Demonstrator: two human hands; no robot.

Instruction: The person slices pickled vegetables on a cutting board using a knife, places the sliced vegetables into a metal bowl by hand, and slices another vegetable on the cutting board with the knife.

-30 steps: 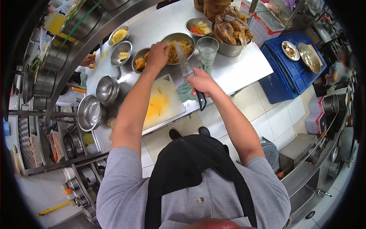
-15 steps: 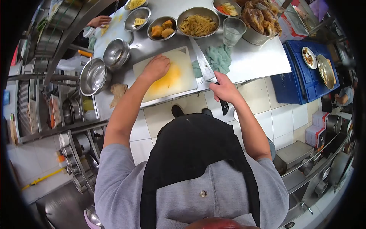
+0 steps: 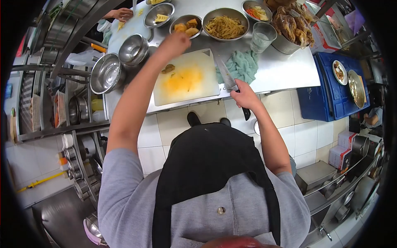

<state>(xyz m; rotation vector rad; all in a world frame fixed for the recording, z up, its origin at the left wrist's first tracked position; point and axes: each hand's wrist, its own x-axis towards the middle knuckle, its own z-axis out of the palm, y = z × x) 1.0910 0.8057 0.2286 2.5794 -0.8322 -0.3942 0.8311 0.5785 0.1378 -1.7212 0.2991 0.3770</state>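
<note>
My right hand [image 3: 247,96] is wrapped round the black handle of a kitchen knife [image 3: 227,75], its broad blade pointing away from me beside the cutting board. My left hand [image 3: 176,44] hangs at the near edge of a metal bowl of orange-yellow chunks [image 3: 187,27]. Motion blur hides what its fingers do. Below it lies the white cutting board [image 3: 201,91], stained yellow-orange in the middle. A small brown piece [image 3: 168,68] sits near its upper left, with tiny scraps around. A crumpled green cloth [image 3: 240,66] rests to the right of the blade.
A bowl of yellowish strips [image 3: 225,25] and a drinking glass [image 3: 263,37] stand at the back. Metal bowls [image 3: 106,73] are at left. Another person's hand [image 3: 123,14] works at a second board. A pot of brown meat [image 3: 291,29] stands right, near a blue cooler [image 3: 310,99].
My left hand has lifted off the board and moved away from me to the chunk bowl, uncovering the brown piece. The knife stays in my right hand. The view has shifted slightly.
</note>
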